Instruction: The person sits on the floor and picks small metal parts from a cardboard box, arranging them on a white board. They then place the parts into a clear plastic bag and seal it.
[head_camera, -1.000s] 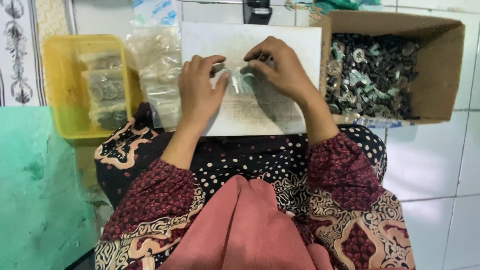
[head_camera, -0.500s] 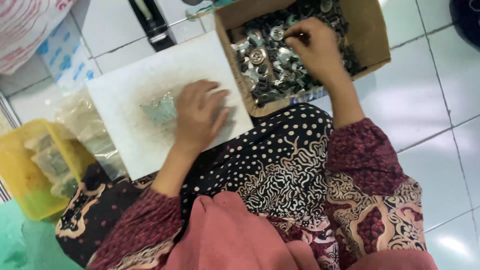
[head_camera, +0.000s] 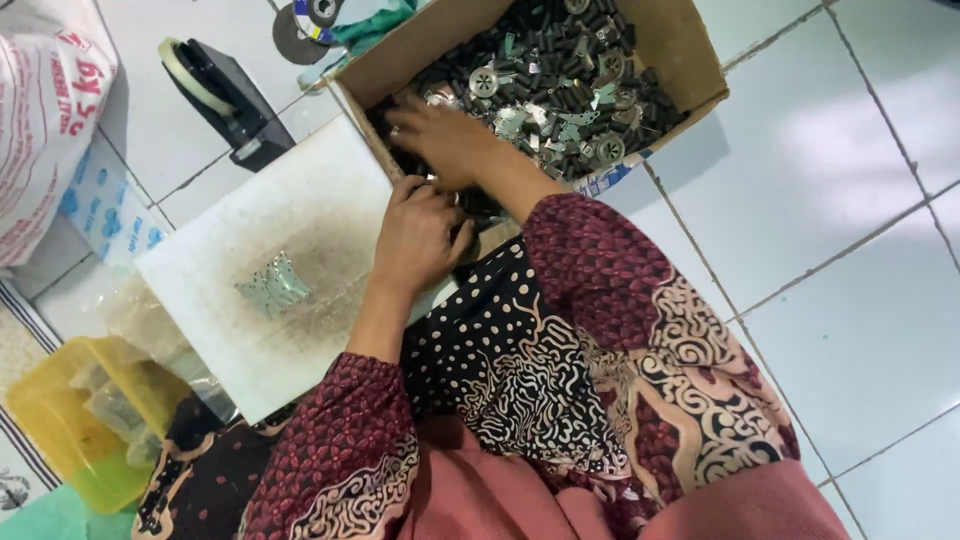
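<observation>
Both hands at the parts box, one small batch laid out

Our right hand (head_camera: 445, 135) digs among the metal parts (head_camera: 560, 85) in the cardboard box (head_camera: 690, 60), whether clenched on any we cannot tell; our left hand (head_camera: 420, 240) rests curled at the white board (head_camera: 250, 250), where a few thin plates (head_camera: 272, 287) lie. Most parts seem left.

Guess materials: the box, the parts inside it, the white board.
Box: brown corrugated cardboard, matte, with folded flaps. Parts: likely stamped metal, silvery and glinting, mixed with dark matte cylinders of unclear material. White board: possibly foam or painted board, dull, scuffed grey in the middle; cannot tell which.
</observation>
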